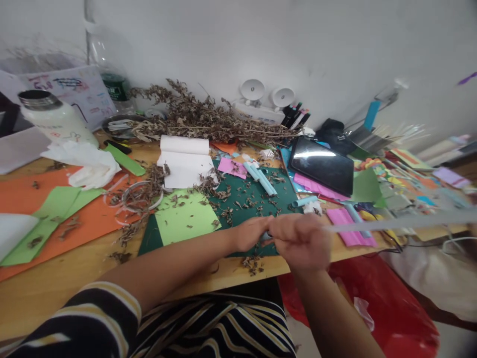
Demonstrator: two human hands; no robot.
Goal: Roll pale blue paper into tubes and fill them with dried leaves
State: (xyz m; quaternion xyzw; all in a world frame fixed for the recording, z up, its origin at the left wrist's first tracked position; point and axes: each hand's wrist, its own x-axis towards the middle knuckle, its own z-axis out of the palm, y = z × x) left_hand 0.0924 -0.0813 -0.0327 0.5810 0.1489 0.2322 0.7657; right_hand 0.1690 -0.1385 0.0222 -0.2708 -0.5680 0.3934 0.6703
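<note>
My left hand (252, 234) is closed at the front edge of the green cutting mat (257, 199), its fingertips meeting my right hand (302, 241). Between them shows a bit of a light blue rolled piece (266, 236), mostly covered by fingers. My right hand is a fist; from it a long translucent white strip (402, 221), blurred, runs to the right edge of the view. Just beyond the hands lie light blue paper tubes (263, 180), a pink paper piece (231, 167) and a light green sheet (186, 216) strewn with dry leaf crumbs.
Dried plant stems (208, 117) lie along the wall. A black tablet (321, 165) rests on papers at right, and a white bottle (59, 119) stands open at left. Orange paper (85, 214) covers the left side. A red bag (383, 303) hangs below the table edge.
</note>
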